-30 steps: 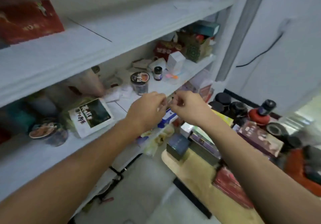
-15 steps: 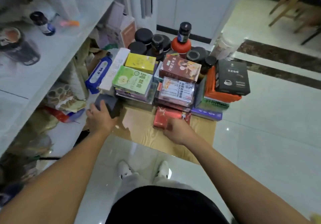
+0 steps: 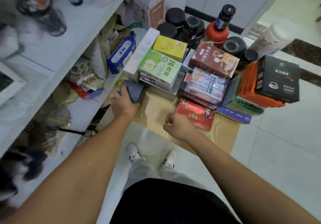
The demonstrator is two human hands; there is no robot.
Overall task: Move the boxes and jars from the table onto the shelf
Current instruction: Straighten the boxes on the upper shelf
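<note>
The left hand (image 3: 125, 103) has its fingers wrapped round a dark grey box (image 3: 134, 91) at the worktop's near left corner, on the side that faces the shelf (image 3: 52, 53). The right hand (image 3: 178, 124) is balled up with its fingers curled in, over the worktop's near edge and against the near corner of a flat red box (image 3: 196, 114). Whether it grips that box cannot be told.

The white shelf runs along the worktop's left side, and its boards carry jars and packets, blurred here. The wooden worktop (image 3: 156, 109) is bare only along its near edge. Stacked boxes crowd its middle. A black coffee box (image 3: 278, 79) sits on an orange box (image 3: 248, 86) at the worktop's right. A brown box (image 3: 213, 58) lies at its centre. A green apple box (image 3: 159, 65) and a yellow box (image 3: 169, 47) lie toward its left. At the worktop's far end stand black-lidded jars (image 3: 175, 16) and a red jar (image 3: 217, 32) with a dark bottle (image 3: 225, 15) on top.
</note>
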